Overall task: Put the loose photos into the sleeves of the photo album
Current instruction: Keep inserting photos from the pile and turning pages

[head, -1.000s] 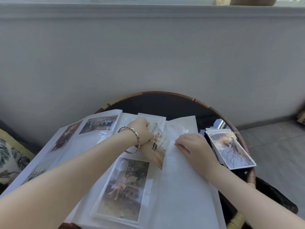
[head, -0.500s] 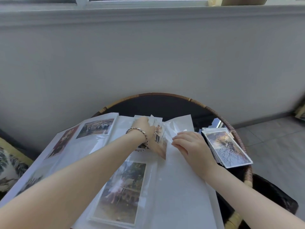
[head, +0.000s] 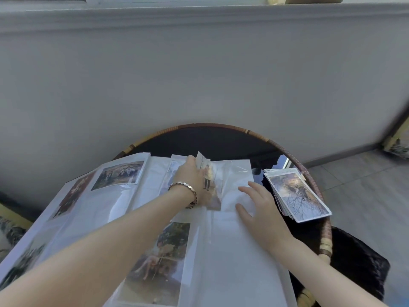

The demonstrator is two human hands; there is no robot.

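Observation:
An open photo album (head: 230,258) with clear sleeves lies across a round table. My left hand (head: 192,173), with a bracelet on the wrist, grips a loose photo (head: 209,180) by its top end; the photo stands on edge at the mouth of the upper sleeve on the right-hand page. My right hand (head: 257,207) rests with spread fingers flat on that page, just right of the photo. A stack of loose photos (head: 296,193) sits on the table to the right of the album. Several sleeves on the left pages hold photos (head: 119,173).
The round table has a dark glass top (head: 210,140) and a wicker rim (head: 309,178), and it stands against a grey wall. A patterned cushion (head: 8,233) shows at the left edge. Tiled floor (head: 365,185) lies to the right.
My right hand has uncurled from the sleeve's edge and now lies flat on the page. My left hand has pushed the photo further up and more upright.

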